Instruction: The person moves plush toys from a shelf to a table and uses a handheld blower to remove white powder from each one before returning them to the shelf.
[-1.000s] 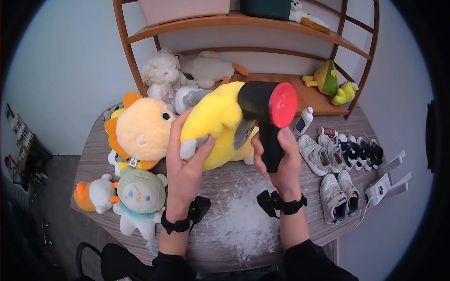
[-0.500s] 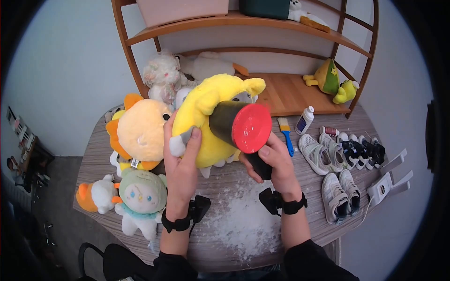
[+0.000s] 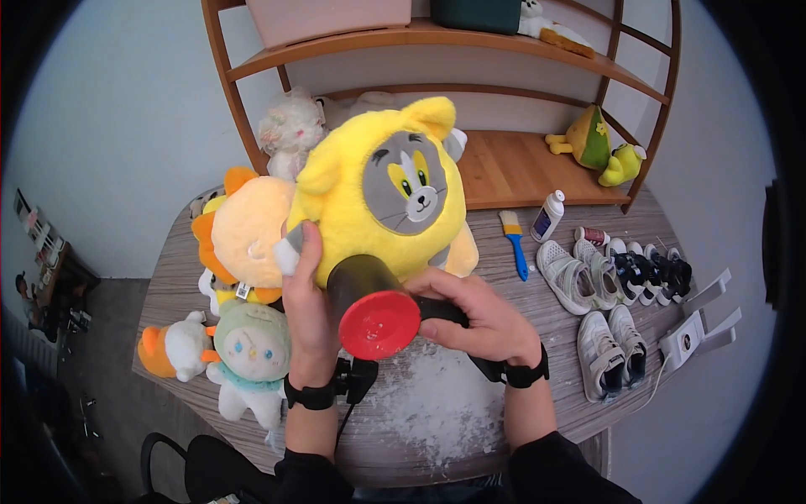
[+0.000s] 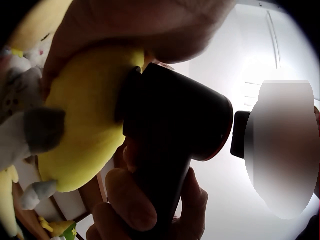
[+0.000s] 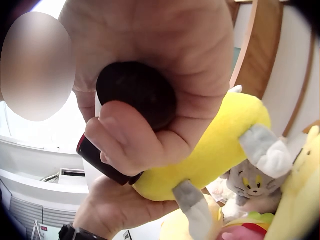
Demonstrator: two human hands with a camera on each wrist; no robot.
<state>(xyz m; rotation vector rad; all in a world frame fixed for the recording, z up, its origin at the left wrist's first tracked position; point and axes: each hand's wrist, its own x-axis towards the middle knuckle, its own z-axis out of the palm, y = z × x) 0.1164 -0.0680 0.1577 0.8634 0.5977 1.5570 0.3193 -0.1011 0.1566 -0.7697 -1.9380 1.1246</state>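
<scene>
A yellow-hooded plush cat with a grey face leans upright in front of me, face toward the right. My left hand grips its lower left side, thumb beside a grey-and-white paw. My right hand holds the handle of a black pistol-shaped device with a red round end. The device's front meets the yellow plush low on its side, as the left wrist view shows. In the right wrist view, fingers curl round the butt of the handle.
White powder is scattered on the wooden table. Several plush toys, one green-hooded, sit at left. A blue-handled brush, white bottle, shoes and white router stand at right. Behind is a shelf.
The plush has turned upright so its face shows. The device has swung down and left against its lower side, and my right hand has rotated until the handle points right.
</scene>
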